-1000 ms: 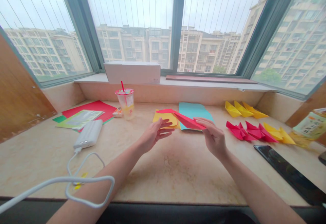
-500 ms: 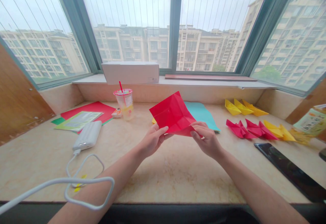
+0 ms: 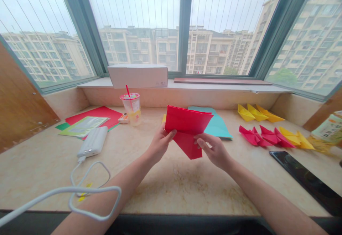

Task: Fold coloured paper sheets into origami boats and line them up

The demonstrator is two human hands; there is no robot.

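While both hands are busy up in the air like this, I'd let each one have its own job. The red paper [image 3: 189, 119] sits dead centre, right between them: a wide layered panel up top, a pointed flap hanging toward 6 o'clock. Can't tell whether that tip touches the counter [image 3: 176, 188].

Left hand [image 3: 159, 141] has it at about 8 o'clock, thumb flat on the near face, the other fingers mostly hidden behind. Good anchor imo, just go easy on the thumb or you'll dent the panel. Right hand [image 3: 215, 150] is at roughly 4 o'clock, thumb and fingers bunched in a narrow pinch on the edge where panel meets flap. That's the hand I'd steer with. Small moves, follow the crease, don't tug, because thin paper probably skews or tears right at that corner.

Also, the layers along the 12 o'clock edge don't look perfectly flush to me, so I'd line those up before pressing anything hard. If it wobbles, bare counter at 6 o'clock makes a nice firm backing. The blue paper [image 3: 219, 125] at 2 o'clock is close behind, so mind your knuckles.
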